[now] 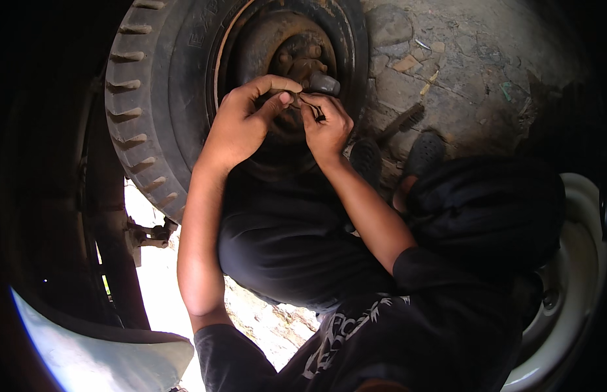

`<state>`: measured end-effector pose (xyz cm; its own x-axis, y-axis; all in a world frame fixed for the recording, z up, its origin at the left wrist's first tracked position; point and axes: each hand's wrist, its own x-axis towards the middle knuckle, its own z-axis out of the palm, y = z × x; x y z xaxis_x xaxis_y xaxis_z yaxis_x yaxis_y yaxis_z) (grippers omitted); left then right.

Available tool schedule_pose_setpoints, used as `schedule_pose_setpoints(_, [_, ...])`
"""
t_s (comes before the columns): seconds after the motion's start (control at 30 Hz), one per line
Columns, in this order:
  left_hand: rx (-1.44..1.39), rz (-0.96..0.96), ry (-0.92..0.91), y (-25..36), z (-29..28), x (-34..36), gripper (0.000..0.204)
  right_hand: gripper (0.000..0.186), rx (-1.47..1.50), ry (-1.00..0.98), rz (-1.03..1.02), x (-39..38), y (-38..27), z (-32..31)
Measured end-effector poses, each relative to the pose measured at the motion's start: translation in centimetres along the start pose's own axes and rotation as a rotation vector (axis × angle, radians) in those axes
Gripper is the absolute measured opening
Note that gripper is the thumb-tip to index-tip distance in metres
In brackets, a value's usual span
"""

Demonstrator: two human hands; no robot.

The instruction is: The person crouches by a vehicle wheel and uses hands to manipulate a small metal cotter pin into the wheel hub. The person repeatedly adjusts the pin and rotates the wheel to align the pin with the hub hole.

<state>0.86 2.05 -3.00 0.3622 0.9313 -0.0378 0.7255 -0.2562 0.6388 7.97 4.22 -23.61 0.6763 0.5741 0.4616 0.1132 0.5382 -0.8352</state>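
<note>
While both hands sit together at the wheel hub (297, 62) | left hand (241, 121) and right hand (326, 127) pinch a small dark part (303, 99) | greasy fingers could probably drop it onto the stony ground (460, 72).

I see a black tyre (143, 98) with chunky block tread along its edge, and a hub (297, 55) that is rusty brown with orange flecks. My shirt (382, 340) is black with a pale grey-white print on the chest; my trousers (284, 242) are plain black. The ground (460, 59) is grey-brown stone, cracked and patchy. The wheel rim (568, 287) lower right is white. The panel (94, 356) lower left is pale blue-white.
</note>
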Motion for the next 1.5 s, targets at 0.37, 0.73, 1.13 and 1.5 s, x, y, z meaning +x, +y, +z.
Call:
schedule_pose_setpoints(0.37, [-0.027,0.075,-0.040,-0.9,0.3,0.1,0.023,0.027,-0.048,-0.043,0.017,-0.3,-0.1,0.5])
schedule_pose_setpoints(0.73, [-0.031,0.010,-0.078,0.1,-0.2,-0.2,0.023,0.024,-0.078,-0.040,0.033,0.0,-0.9,0.9])
schedule_pose_setpoints(1.13, [-0.003,0.022,-0.078,0.2,-0.1,0.2,0.023,0.022,-0.071,-0.179,0.034,0.3,-0.9,-0.5])
schedule_pose_setpoints(1.5, [-0.085,-0.050,-0.071,0.0,-0.1,-0.4,0.023,0.018,-0.071,-0.128,0.063,0.8,-0.8,-0.1])
